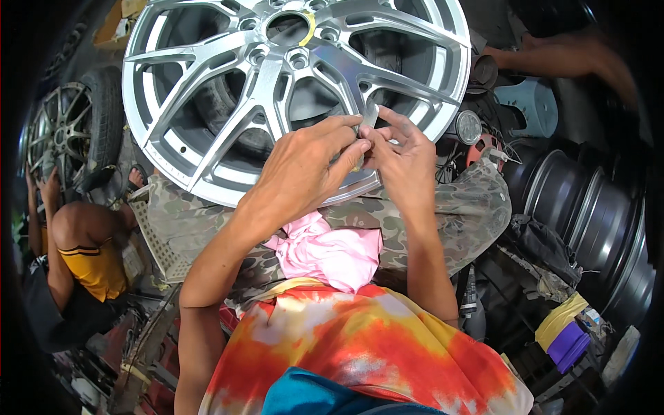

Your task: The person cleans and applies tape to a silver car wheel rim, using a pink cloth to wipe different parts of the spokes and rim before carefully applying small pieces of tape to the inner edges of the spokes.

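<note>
A large silver multi-spoke alloy wheel [263, 97] with a yellow patch on its hub ring fills the top of the view. Over its lower right part, my left hand [311, 159] and my right hand [401, 155] meet, their fingers closed on a small, flat grey strip [370, 115]. Something yellowish under my left thumb is mostly hidden. A pink cloth [325, 252] lies on my camouflage-clad lap [449, 214], just below my hands.
At left, a co-worker [90, 263] handles a wheel with a tyre [104, 131]. Another person's bare limb [588, 66] shows top right. At right are stacked dark rims [574, 207], a blue plastic container [532, 107], a red tool [484, 149] and yellow-purple cloths [567, 332].
</note>
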Action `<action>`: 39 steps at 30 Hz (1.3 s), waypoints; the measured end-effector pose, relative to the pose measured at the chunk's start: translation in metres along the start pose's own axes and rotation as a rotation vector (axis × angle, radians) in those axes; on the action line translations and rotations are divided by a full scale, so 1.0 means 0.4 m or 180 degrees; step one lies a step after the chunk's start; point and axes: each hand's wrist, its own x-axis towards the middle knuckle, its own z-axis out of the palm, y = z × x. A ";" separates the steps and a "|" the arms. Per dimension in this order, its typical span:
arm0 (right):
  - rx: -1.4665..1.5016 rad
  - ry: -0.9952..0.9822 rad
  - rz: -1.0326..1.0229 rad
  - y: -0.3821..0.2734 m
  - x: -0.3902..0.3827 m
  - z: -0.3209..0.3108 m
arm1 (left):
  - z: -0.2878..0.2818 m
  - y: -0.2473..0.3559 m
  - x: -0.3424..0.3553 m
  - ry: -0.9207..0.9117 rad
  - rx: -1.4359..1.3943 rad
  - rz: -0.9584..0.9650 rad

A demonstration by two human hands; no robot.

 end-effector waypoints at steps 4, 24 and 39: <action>-0.0056 -0.0013 0.0044 0.008 0.005 0.016 | -0.010 -0.002 -0.002 -0.0015 -0.0055 -0.0113; -0.0137 0.0077 -0.0078 -0.001 0.020 0.040 | -0.009 -0.012 0.005 0.0011 0.0020 -0.0167; -0.0186 0.0140 -0.0039 -0.009 0.009 0.045 | -0.004 -0.018 0.002 -0.0103 0.0029 -0.0181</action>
